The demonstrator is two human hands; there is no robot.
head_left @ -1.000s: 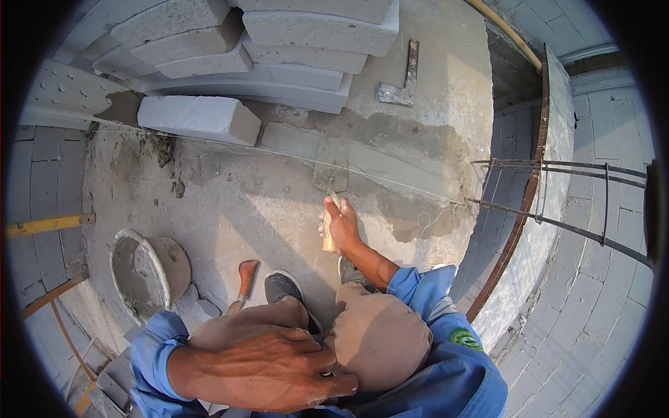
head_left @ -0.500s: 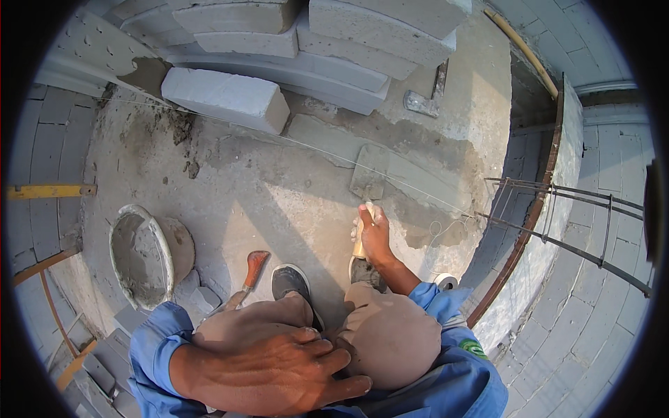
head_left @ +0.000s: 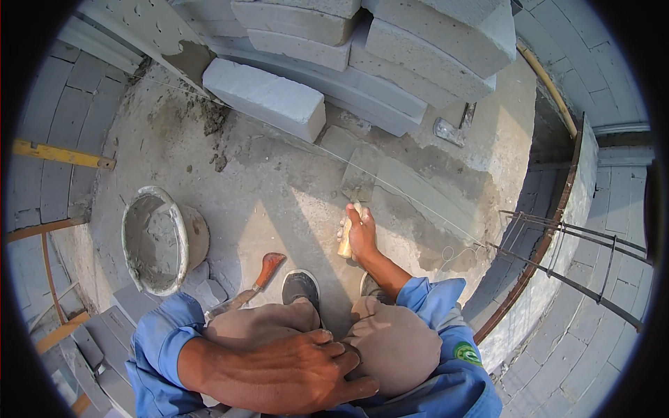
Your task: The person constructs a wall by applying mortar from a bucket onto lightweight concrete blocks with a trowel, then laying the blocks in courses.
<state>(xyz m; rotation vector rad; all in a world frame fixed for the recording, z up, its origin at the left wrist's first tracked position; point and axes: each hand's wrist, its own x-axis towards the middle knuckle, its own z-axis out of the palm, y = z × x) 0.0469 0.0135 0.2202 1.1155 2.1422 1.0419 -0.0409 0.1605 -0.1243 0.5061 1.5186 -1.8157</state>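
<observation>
My right hand [head_left: 361, 235] is closed around the pale wooden handle of a trowel [head_left: 361, 175]. The trowel's blade lies flat on a strip of wet grey mortar [head_left: 425, 191] spread over the concrete floor. A thin white string [head_left: 411, 197] runs just above the blade and along the strip. Left of the trowel, one long white block [head_left: 265, 99] sits in line with the mortar. My left hand [head_left: 296, 369] rests palm down across my knees, fingers stretched out, holding nothing.
A bucket of mortar [head_left: 187, 244] stands at left, near a tool with a red-brown handle [head_left: 270, 267]. Stacked blocks [head_left: 425, 63] rise at the back, with an L-shaped metal tool [head_left: 454, 129] beside them. Rebar [head_left: 578, 233] juts in from the right. A yellow bar [head_left: 63, 153] lies far left.
My right hand has drawn the trowel leftward along the mortar, closer to the white block's end. The whole view has shifted a little; my left hand stays on my knees.
</observation>
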